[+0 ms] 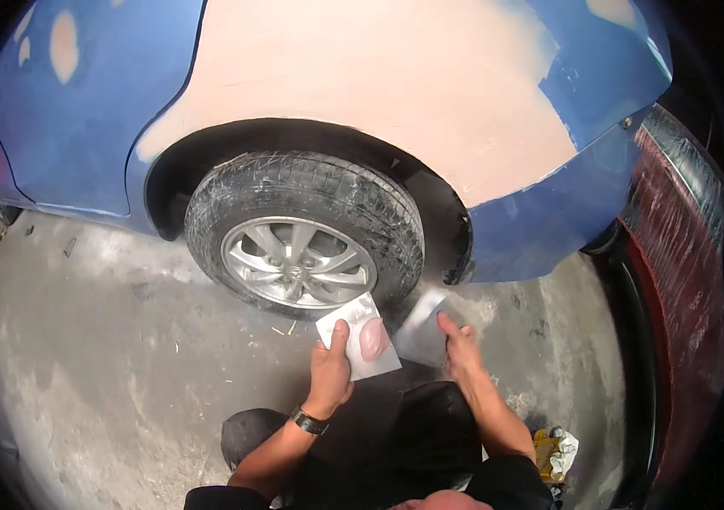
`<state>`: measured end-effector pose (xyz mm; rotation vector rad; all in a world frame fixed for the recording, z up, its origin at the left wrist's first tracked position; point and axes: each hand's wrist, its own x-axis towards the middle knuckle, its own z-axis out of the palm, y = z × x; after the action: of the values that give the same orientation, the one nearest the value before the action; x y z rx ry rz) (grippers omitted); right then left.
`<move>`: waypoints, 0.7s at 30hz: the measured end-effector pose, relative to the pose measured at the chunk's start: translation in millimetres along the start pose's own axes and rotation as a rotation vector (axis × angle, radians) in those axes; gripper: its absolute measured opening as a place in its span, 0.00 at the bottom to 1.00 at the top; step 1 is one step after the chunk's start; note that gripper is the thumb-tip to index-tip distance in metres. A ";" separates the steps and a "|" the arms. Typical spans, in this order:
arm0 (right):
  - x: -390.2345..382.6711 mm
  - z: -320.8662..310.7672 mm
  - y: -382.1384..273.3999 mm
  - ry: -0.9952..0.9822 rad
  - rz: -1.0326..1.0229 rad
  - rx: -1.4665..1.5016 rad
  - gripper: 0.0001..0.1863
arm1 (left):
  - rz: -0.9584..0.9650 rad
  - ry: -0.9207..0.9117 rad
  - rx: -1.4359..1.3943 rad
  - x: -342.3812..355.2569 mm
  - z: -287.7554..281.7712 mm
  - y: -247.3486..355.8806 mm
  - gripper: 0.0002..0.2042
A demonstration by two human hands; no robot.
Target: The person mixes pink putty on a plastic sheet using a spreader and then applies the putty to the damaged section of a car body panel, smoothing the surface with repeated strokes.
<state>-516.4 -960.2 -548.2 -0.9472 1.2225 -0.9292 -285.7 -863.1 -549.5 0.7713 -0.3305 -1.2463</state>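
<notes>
My left hand (332,374) grips a white square board (354,367), thumb on top. A smooth dab of pink body filler (373,339) sits on the board near its right edge. To the right, my right hand (461,348) is closed on a flat grey spreader (423,333), smeared by motion, its thumb lying along the face. Board and spreader are a small gap apart, just in front of the car's wheel (298,262). Above them, a wide beige-pink filled area (362,68) covers the blue car's panel (540,229) around the wheel arch.
The dusty tyre (294,180) stands close ahead of my hands on the grey concrete floor (124,340). A dark red car part under plastic film (676,221) rises along the right. A crumpled yellow and white package (555,452) lies by my right forearm.
</notes>
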 end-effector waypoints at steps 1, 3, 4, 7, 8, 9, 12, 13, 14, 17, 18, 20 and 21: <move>-1.2 1.1 -3.9 0.004 -0.088 -0.111 0.18 | 0.002 0.006 0.000 0.0 -0.5 0.2 0.19; -34.0 26.8 -31.5 -0.029 -0.316 -0.432 0.19 | 0.100 0.027 0.023 -0.6 -0.1 2.9 0.19; -52.7 44.6 -43.4 -0.066 -0.463 -0.643 0.19 | 0.103 0.036 0.022 -0.5 -0.4 2.4 0.19; -58.3 50.7 -24.3 -0.419 -0.931 -0.872 0.16 | 0.258 0.070 0.109 5.5 6.2 -6.9 0.19; -55.2 48.3 -21.1 -0.420 -0.933 -0.870 0.16 | 0.243 0.119 0.049 6.5 4.5 -3.9 0.19; -51.3 44.3 -18.6 -0.391 -0.988 -1.138 0.17 | 0.228 0.168 -0.010 6.5 3.7 1.0 0.19; -34.3 35.2 -11.6 -0.343 -0.943 -1.145 0.18 | -0.159 -0.053 -0.244 7.6 -3.3 16.3 0.21; -31.3 33.1 -11.9 -0.324 -0.845 -0.879 0.19 | -0.459 -0.206 -0.360 8.4 -3.4 18.1 0.21; -39.2 36.7 -17.7 -0.336 -0.837 -0.885 0.19 | -0.619 -0.250 -0.343 8.2 -0.9 19.4 0.22; -72.7 52.1 -54.1 -0.272 -0.470 -0.670 0.20 | -0.466 -0.183 -0.255 13.3 -13.5 8.2 0.21; -76.1 49.7 -62.4 -0.310 -0.643 -0.664 0.20 | -0.376 -0.154 -0.162 13.1 -12.7 16.0 0.19; -67.4 52.6 -70.9 -0.423 -0.929 -0.721 0.26 | -0.292 -0.110 0.096 10.0 -11.6 25.0 0.19; -61.0 57.0 -73.9 -0.428 -0.927 -0.722 0.26 | -0.207 -0.069 0.359 8.8 -12.2 26.3 0.19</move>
<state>-471.0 -922.9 -453.3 -2.2763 0.7037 -0.8903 -256.4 -864.2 -541.8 1.0922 -0.5509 -1.4303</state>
